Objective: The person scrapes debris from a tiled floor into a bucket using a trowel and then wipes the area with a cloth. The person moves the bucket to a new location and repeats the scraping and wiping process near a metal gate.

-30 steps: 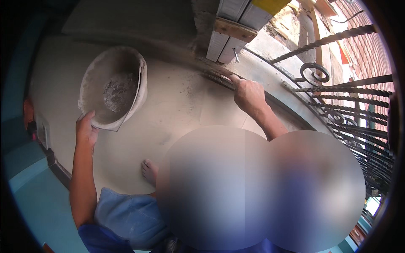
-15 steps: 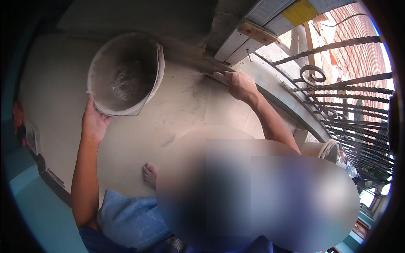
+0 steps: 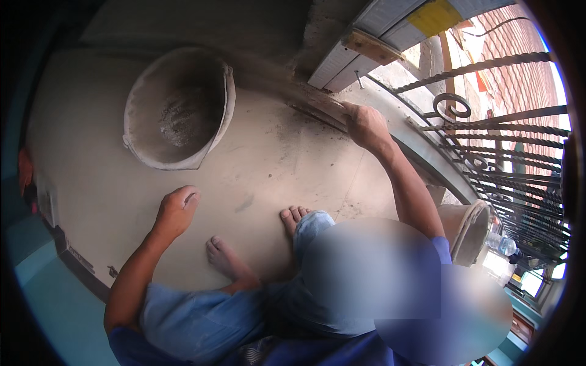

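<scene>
A large pale, dust-coated bucket (image 3: 145, 100) stands on the floor at the upper left, its mouth toward me and some grey powdery residue at the bottom. My left hand (image 3: 177, 212) is held apart from it, lower down, with the fingers curled closed; a dark hollow shows between thumb and fingers, and I see no object there. At the upper middle, my right hand (image 3: 368, 127) grips what looks like a flat trowel (image 3: 320, 113). Its long thin blade lies along the floor's edge beside the sill, where dark crumbs are scattered. The fingers partly hide its handle.
Twisted iron railing bars (image 3: 500, 129) run along the right, behind a curved sill (image 3: 421, 149). White panels with a yellow patch (image 3: 434, 18) rise at the upper right. A second bucket (image 3: 465, 229) and a plastic bottle (image 3: 506, 246) stand at the right. My bare feet (image 3: 223, 256) are on the pale floor.
My left hand has let go of the bucket's rim and drawn down toward me, its fingers curling. The right hand has shifted slightly right with the trowel. More dark crumbs show on the floor.
</scene>
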### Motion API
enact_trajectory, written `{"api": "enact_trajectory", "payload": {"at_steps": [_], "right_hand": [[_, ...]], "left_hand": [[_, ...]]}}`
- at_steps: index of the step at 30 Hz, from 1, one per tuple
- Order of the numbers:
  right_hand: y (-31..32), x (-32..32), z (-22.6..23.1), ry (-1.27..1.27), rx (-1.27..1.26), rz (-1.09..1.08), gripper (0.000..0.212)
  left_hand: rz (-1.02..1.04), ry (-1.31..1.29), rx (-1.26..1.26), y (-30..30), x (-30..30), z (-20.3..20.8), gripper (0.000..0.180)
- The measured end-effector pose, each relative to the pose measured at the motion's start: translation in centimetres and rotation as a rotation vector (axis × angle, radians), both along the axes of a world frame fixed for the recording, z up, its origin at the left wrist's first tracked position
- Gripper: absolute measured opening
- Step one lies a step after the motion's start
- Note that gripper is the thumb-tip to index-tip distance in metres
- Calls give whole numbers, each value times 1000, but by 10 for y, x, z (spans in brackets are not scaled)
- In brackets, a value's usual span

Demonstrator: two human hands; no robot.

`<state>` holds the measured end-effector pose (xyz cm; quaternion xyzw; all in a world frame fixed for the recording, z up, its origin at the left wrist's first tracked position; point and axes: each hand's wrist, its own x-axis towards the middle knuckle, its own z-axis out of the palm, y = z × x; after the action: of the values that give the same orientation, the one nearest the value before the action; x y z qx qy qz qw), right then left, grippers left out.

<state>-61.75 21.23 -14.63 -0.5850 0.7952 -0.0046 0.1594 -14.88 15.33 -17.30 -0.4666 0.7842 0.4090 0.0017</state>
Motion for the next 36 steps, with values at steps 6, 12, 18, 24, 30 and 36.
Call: {"api": "enact_trajectory", "payload": {"at_steps": [6,12,18,24,30,36], "right_hand": [[-3,29,-18,-56,55,125,32],[51,-42,6,-146,-80,-15,27],[92,-84,9,-8,128,-179,27],[87,-82,-15,-33,159,-40,26],[39,-38,-28,-40,81,84,22],[9,-3,-19,9,-11,94,19]], "left_hand": [[-564,65,-298,-13,-81,32,31],[-533,-19,-458,-36,-157,-5,42],[-220,-119,-629,-66,-237,-77,50],[-213,5,-613,-75,-267,-103,32],[-230,287,-538,-67,-282,-116,30],[-127,377,-387,-46,-303,-111,31]]}}
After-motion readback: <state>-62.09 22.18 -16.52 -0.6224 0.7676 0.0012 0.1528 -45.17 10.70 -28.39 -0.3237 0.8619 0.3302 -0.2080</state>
